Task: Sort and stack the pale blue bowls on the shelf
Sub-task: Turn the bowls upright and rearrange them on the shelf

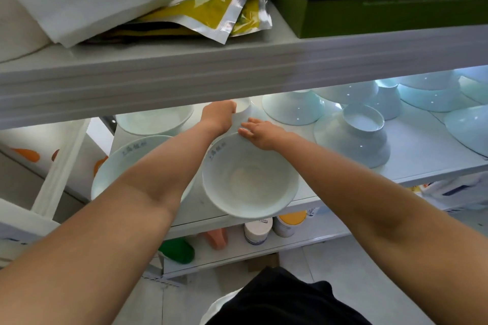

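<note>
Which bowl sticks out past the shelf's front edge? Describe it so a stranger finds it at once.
Start at the middle shelf that holds the pale blue bowls. At its front edge, between the person's forearms, sits an upright bowl partly overhanging the edge, the right hand resting on its far rim. Unlike the upturned bowls to the right, it faces up, showing blue characters inside its rim.

Both bare arms reach forward, left hand (217,116) curled closed, right hand (260,133) flat with fingers spread.
</note>
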`<state>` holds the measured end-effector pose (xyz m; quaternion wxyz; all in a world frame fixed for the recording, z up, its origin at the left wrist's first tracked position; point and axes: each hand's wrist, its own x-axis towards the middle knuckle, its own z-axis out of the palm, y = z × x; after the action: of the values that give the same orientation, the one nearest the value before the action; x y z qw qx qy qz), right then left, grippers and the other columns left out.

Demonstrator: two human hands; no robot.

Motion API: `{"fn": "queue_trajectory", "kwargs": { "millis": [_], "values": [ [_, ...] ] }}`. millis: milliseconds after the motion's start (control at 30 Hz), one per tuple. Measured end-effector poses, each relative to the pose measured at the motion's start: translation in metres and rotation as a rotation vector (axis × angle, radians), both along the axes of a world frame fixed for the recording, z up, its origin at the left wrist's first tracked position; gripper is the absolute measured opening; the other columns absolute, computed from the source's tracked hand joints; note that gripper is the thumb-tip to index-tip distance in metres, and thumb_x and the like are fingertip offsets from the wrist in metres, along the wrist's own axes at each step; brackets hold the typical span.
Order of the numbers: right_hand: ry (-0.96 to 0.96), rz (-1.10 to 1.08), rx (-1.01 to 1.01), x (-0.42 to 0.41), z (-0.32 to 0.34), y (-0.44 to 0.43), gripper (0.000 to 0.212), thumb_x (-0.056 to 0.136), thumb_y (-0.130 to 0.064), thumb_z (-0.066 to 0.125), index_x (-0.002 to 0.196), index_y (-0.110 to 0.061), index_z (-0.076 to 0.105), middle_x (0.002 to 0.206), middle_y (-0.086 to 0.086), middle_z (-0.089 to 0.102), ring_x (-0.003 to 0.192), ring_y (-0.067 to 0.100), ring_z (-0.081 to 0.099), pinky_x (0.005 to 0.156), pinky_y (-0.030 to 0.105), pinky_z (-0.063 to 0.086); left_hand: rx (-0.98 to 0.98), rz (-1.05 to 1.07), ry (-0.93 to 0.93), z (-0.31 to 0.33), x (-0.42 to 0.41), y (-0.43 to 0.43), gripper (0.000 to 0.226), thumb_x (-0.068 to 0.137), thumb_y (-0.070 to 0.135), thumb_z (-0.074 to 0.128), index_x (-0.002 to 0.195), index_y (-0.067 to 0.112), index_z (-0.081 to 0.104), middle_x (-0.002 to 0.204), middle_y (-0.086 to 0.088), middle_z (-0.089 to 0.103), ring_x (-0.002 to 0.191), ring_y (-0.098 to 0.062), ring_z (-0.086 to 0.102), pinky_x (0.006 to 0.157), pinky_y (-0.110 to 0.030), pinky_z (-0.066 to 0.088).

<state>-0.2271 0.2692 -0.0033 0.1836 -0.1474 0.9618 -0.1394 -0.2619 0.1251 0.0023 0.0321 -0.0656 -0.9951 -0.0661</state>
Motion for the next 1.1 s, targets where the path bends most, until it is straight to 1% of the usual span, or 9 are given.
{"fn": "queue_trajectory", "kwargs": {
  "millis": [333, 633, 700, 767, 833, 867, 933, 1000, 1100],
  "values": [
    [-0.07, -0.019, -0.058, 0.0, -0.003, 0.011, 0.057, 0.099, -0.052, 0.023, 0.148, -0.024, 0.029, 0.156, 0.005, 0.025, 0.143, 0.025, 0.026, 0.117, 0.043, 0.021, 0.036, 0.029, 0.006, 0.003, 0.003, 0.007, 0.014, 0.085, 0.003, 0.053, 0.092, 0.008, 0.065, 0.105, -0.014, 0.065, 0.098, -0.035, 0.06, 0.081, -0.034, 0.046],
    [-0.108, -0.291, -0.269, -0.002, -0.003, 0.019, 0.067, 0.095, -0.054, 0.034, 0.138, -0.003, 0.038, 0.14, 0.019, 0.044, 0.13, 0.036, 0.043, 0.107, 0.042, 0.036, 0.391, 0.208, -0.054, 0.019, 0.006, 0.014, 0.007, 0.087, 0.011, 0.058, 0.082, 0.016, 0.057, 0.091, -0.007, 0.062, 0.095, -0.025, 0.059, 0.081, -0.031, 0.044],
    [-0.127, -0.409, -0.37, -0.005, -0.001, 0.02, 0.069, 0.094, -0.05, 0.041, 0.141, 0.001, 0.032, 0.142, 0.02, 0.041, 0.13, 0.035, 0.042, 0.108, 0.042, 0.036, 0.508, 0.269, -0.093, 0.025, 0.001, 0.015, 0.018, 0.089, 0.013, 0.058, 0.073, 0.017, 0.051, 0.091, -0.004, 0.055, 0.092, -0.022, 0.054, 0.086, -0.031, 0.043],
    [-0.159, -0.461, -0.497, -0.004, 0.004, 0.02, 0.059, 0.095, -0.035, 0.049, 0.139, 0.003, 0.034, 0.135, 0.019, 0.047, 0.125, 0.033, 0.047, 0.106, 0.04, 0.039, 0.594, 0.327, -0.151, 0.029, -0.001, 0.017, 0.025, 0.09, 0.016, 0.058, 0.066, 0.018, 0.051, 0.095, -0.006, 0.057, 0.092, -0.02, 0.053, 0.089, -0.029, 0.043],
    [-0.212, -0.456, -0.619, -0.001, 0.011, 0.019, 0.037, 0.094, -0.014, 0.051, 0.127, 0.002, 0.049, 0.112, 0.014, 0.053, 0.104, 0.026, 0.053, 0.093, 0.036, 0.044, 0.775, 0.406, -0.175, 0.029, -0.004, 0.02, 0.01, 0.088, 0.022, 0.063, 0.088, 0.012, 0.066, 0.108, -0.009, 0.063, 0.102, -0.024, 0.059, 0.097, -0.034, 0.048],
    [-0.228, -0.461, -0.671, 0.002, 0.014, 0.019, 0.029, 0.092, -0.008, 0.052, 0.119, 0.002, 0.055, 0.105, 0.011, 0.052, 0.097, 0.023, 0.051, 0.085, 0.033, 0.044, 0.853, 0.446, -0.182, 0.03, -0.005, 0.021, 0.022, 0.086, 0.024, 0.065, 0.101, 0.008, 0.067, 0.112, -0.01, 0.064, 0.105, -0.025, 0.061, 0.099, -0.036, 0.048],
    [-0.228, -0.528, -0.787, 0.0, 0.019, 0.015, 0.015, 0.089, -0.002, 0.054, 0.103, -0.002, 0.06, 0.1, 0.011, 0.052, 0.092, 0.022, 0.052, 0.078, 0.031, 0.044, 1.018, 0.519, -0.214, 0.034, -0.002, 0.025, 0.022, 0.087, 0.023, 0.066, 0.1, 0.005, 0.065, 0.102, -0.006, 0.062, 0.093, -0.022, 0.061, 0.1, -0.034, 0.048],
    [-0.223, -0.634, -0.892, -0.006, 0.022, 0.013, 0.021, 0.086, 0.001, 0.055, 0.107, -0.005, 0.058, 0.102, 0.012, 0.056, 0.092, 0.025, 0.056, 0.078, 0.035, 0.05, 1.195, 0.559, -0.255, 0.038, 0.0, 0.03, 0.018, 0.091, 0.014, 0.061, 0.075, 0.009, 0.057, 0.083, 0.0, 0.055, 0.07, -0.013, 0.055, 0.093, -0.028, 0.047],
    [-0.098, -0.679, -0.96, -0.017, 0.032, 0.014, 0.035, 0.079, 0.006, 0.054, 0.113, -0.003, 0.057, 0.109, 0.015, 0.062, 0.101, 0.031, 0.06, 0.084, 0.045, 0.056, 1.411, 0.568, -0.195, 0.042, 0.002, 0.033, 0.024, 0.094, 0.001, 0.052, 0.072, 0.013, 0.049, 0.082, -0.002, 0.052, 0.058, -0.008, 0.047, 0.052, -0.014, 0.05]
  ]
}}
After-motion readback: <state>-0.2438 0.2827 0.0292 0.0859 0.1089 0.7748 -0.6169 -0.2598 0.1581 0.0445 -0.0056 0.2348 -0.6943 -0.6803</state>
